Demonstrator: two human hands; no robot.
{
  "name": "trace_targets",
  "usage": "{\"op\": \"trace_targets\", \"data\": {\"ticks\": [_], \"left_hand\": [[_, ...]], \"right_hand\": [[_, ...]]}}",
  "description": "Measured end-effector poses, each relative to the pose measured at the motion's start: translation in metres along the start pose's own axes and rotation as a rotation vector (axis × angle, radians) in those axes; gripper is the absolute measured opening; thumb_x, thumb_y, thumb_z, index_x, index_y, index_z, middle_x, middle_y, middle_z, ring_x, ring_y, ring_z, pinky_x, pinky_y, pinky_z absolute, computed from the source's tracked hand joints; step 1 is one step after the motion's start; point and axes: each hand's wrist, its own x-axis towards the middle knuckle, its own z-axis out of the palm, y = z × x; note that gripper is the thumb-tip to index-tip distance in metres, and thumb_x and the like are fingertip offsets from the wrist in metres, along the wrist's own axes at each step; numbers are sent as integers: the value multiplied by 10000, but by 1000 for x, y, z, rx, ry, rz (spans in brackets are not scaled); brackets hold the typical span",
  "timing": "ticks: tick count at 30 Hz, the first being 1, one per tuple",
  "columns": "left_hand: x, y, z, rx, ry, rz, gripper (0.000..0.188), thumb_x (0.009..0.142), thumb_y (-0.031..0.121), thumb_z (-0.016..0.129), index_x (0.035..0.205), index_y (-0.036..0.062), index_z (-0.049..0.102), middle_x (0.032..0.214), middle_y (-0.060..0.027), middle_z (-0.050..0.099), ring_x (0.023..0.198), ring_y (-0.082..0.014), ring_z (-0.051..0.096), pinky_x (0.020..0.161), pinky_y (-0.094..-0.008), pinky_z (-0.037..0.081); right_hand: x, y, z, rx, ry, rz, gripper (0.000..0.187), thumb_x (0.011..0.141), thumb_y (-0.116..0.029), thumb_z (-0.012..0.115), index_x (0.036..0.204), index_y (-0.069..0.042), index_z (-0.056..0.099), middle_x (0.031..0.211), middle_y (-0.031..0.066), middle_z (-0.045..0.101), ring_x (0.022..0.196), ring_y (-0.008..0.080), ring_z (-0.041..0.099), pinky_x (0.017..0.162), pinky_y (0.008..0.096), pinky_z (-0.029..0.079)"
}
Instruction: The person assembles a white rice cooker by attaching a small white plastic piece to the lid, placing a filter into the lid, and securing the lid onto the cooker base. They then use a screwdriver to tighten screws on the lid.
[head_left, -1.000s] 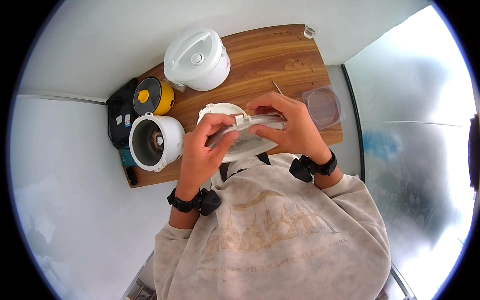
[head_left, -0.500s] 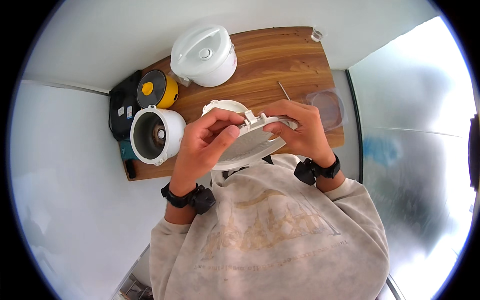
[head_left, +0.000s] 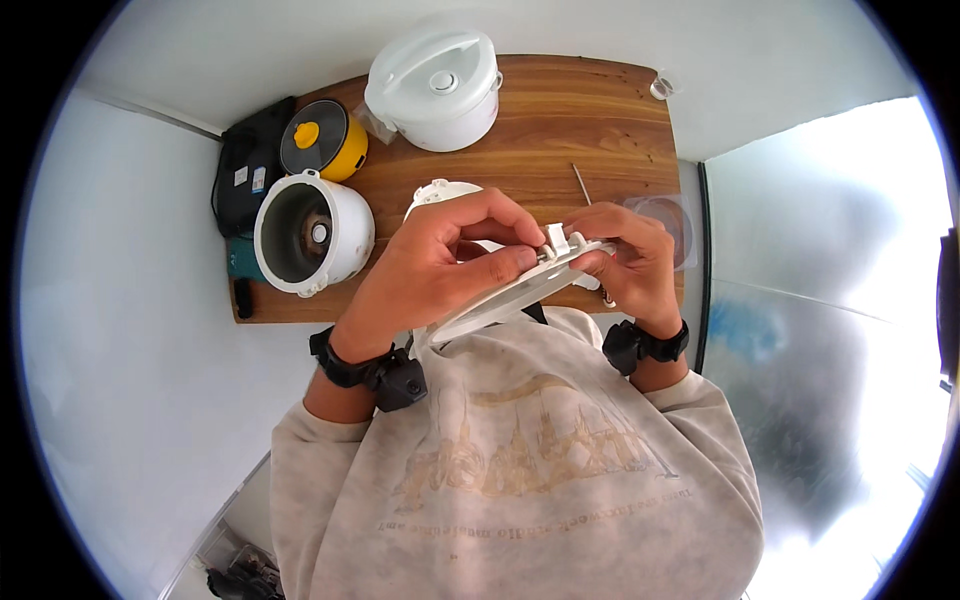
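I see the left hand [head_left: 450, 255] with its thumb and fingers nearly closed, pinching the edge of a flat white lid [head_left: 495, 310], and the right hand [head_left: 635, 260] pinching that edge farther right. The lid is tilted, up in front of the grey-beige sweatshirt [head_left: 540, 440]. The left hand gets in my way: it hides part of a white round thing [head_left: 440, 191] behind it. To the left I see an open white pot [head_left: 348, 230], a yellow pot [head_left: 352, 152] with a dark lid, a black case [head_left: 240, 195] and something green [head_left: 243, 260]. A big white cooker [head_left: 440, 115] stands at the back, lid on. A thin stick [head_left: 580, 182], a clear plastic piece [head_left: 668, 222] and a little clear cup [head_left: 662, 86] are to the right. The table [head_left: 590, 115] is brown, striped wood. Behind it I see a pale wall [head_left: 570, 28], and on the right, cloudy glass [head_left: 800, 250].
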Motion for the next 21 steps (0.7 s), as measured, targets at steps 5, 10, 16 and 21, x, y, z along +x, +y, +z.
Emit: {"op": "trace_targets", "data": {"ticks": [5,10,16,21], "left_hand": [[0,-3,-1,-11,-21,23,149,892,24,681,1038,13,656,1003,-36,662,921,-92,637,830,-244,531],[-2,-3,-2,-24,-39,-2,157,881,11,685,1038,17,698,1001,-42,687,889,-99,647,820,-243,533],[-5,-3,-6,16,-34,-12,171,851,-31,676,1011,13,717,989,-46,699,880,-100,647,797,-237,529],[-7,-5,-8,-26,-51,-2,192,828,-62,660,997,5,720,985,-52,700,891,-112,646,791,-240,523]], "right_hand": [[0,2,0,46,-12,-17,244,804,-155,791,979,-13,697,963,105,729,843,210,695,733,298,530],[0,0,0,77,-38,-5,239,810,-165,789,977,-19,702,970,105,731,863,213,701,748,304,534],[2,-2,2,95,-58,-5,239,809,-175,791,973,-24,705,973,103,733,873,209,703,754,301,537],[-2,1,3,138,-39,2,275,801,-152,798,1020,-28,688,994,101,730,875,207,702,762,303,540]]}}
